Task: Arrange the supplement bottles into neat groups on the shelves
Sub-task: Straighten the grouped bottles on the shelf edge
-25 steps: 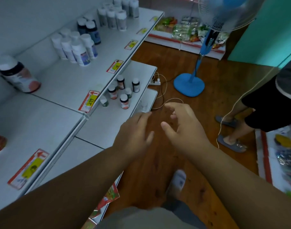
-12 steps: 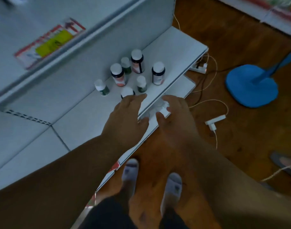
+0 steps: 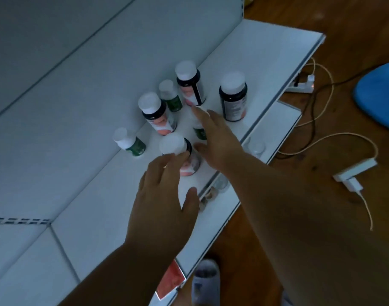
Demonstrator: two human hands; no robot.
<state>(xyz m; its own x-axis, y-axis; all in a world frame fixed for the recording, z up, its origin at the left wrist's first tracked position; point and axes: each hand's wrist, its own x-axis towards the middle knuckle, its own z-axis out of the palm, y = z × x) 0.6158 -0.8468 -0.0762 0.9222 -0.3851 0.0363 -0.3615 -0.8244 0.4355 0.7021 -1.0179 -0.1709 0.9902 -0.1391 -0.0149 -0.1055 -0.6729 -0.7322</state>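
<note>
Honestly can't read a thing here. The labels on the white-capped dark supplement bottles [image 3: 233, 97] are too blurry and dim, and the red price tag [image 3: 170, 281] on the white metal shelf's [image 3: 114, 195] front edge is just a smudge.

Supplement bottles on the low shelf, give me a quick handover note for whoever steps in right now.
Left hand: open, fingertips at the white cap of the nearest dark bottle, no grip yet.
Right hand: open, fingers spread over a small green bottle, mostly hiding it.
Seven bottles stand upright but scattered on the low shelf: four dark ones, three small green ones.
Done: nothing grouped on this shelf.
Left: gather the dark bottles together and the green ones together, probably in rows by the back panel.
</note>
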